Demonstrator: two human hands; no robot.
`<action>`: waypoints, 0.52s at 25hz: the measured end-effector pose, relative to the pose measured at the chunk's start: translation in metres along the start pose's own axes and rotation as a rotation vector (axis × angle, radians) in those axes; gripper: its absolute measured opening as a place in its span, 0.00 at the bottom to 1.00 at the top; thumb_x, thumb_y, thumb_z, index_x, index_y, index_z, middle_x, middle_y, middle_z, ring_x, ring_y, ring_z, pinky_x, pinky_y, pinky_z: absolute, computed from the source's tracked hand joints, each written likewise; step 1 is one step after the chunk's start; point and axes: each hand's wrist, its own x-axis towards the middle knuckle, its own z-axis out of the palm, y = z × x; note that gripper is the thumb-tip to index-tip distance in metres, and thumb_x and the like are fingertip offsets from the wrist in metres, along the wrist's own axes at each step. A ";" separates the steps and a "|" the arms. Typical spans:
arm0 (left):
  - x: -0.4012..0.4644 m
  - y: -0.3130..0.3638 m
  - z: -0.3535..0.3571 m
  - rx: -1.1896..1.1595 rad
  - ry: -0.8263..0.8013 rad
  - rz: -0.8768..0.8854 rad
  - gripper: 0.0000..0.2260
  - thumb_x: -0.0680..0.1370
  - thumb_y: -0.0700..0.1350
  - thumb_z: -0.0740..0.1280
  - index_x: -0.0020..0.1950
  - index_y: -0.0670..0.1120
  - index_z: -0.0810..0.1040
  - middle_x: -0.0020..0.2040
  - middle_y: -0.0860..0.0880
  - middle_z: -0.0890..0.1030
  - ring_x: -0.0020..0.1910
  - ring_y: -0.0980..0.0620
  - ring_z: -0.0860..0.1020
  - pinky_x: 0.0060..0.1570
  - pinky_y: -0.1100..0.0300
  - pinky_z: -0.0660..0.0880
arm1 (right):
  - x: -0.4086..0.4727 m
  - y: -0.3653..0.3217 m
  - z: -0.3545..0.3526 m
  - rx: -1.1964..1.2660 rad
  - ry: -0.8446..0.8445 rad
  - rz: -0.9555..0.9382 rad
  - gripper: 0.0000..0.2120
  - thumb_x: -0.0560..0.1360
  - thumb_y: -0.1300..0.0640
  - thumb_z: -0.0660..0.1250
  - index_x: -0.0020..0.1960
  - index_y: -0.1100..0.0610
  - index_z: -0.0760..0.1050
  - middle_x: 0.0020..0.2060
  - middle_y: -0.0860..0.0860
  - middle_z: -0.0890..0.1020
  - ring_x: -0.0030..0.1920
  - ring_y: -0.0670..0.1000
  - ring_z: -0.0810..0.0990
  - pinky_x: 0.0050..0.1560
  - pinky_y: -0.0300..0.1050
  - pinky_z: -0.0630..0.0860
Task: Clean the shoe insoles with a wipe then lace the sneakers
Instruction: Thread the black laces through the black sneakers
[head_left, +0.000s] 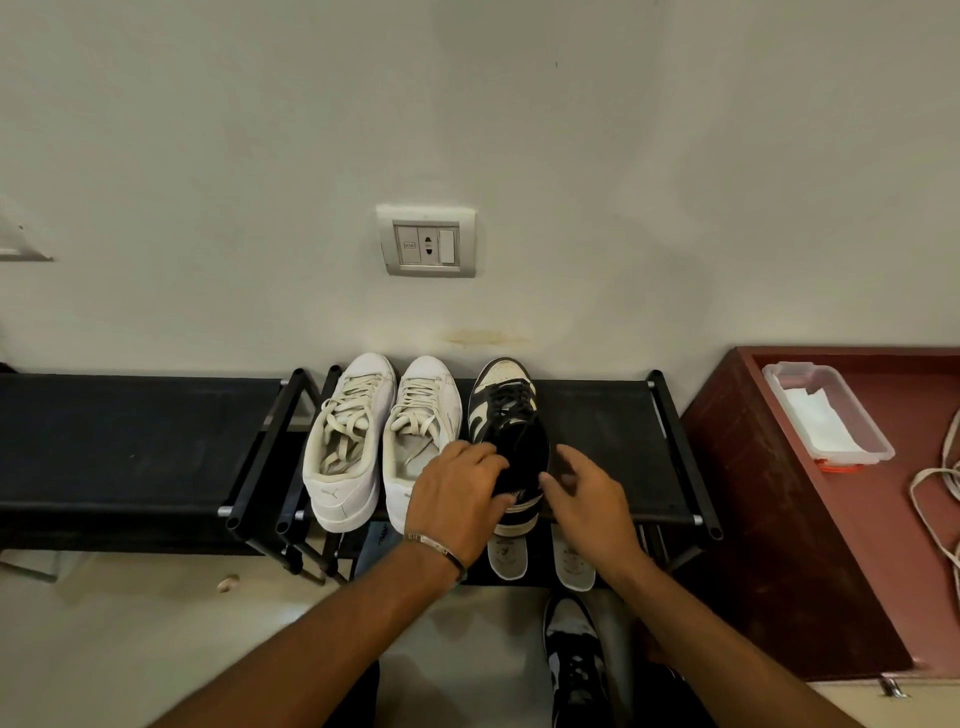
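- Hands meet at the heel of the black-and-white sneaker, centre of the frame: the left hand lies over its collar with fingers curled on it, the right hand is just beside it, fingers spread and loose, holding nothing.
- Sneaker sits laced on the black rack, toe to the wall, likely just being set down or squared up.
- Two insoles lie on the lower shelf beneath it.
- White sneakers stand left of it, laced.
- Second black-and-white sneaker waits at bottom centre.
- Wipe container rests on the red cabinet, right, within reach.
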 end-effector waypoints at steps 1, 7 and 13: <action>-0.005 0.002 0.007 -0.022 -0.002 -0.032 0.21 0.74 0.51 0.71 0.67 0.50 0.75 0.70 0.48 0.72 0.68 0.48 0.70 0.63 0.55 0.72 | 0.000 0.002 0.005 0.157 -0.080 0.084 0.18 0.80 0.55 0.66 0.69 0.47 0.72 0.58 0.39 0.78 0.59 0.42 0.78 0.60 0.42 0.76; 0.000 -0.001 0.030 -0.321 -0.064 -0.216 0.20 0.73 0.43 0.72 0.65 0.52 0.77 0.68 0.48 0.71 0.58 0.48 0.78 0.56 0.60 0.76 | 0.012 -0.004 0.022 0.561 -0.132 0.293 0.14 0.80 0.59 0.63 0.61 0.45 0.79 0.51 0.46 0.86 0.54 0.47 0.84 0.60 0.53 0.79; -0.003 -0.006 0.027 -0.341 -0.032 -0.239 0.15 0.74 0.38 0.71 0.61 0.46 0.80 0.73 0.51 0.70 0.63 0.53 0.76 0.54 0.74 0.65 | 0.012 -0.014 0.029 0.581 -0.049 0.265 0.19 0.76 0.67 0.61 0.57 0.48 0.81 0.47 0.49 0.86 0.51 0.50 0.85 0.55 0.52 0.81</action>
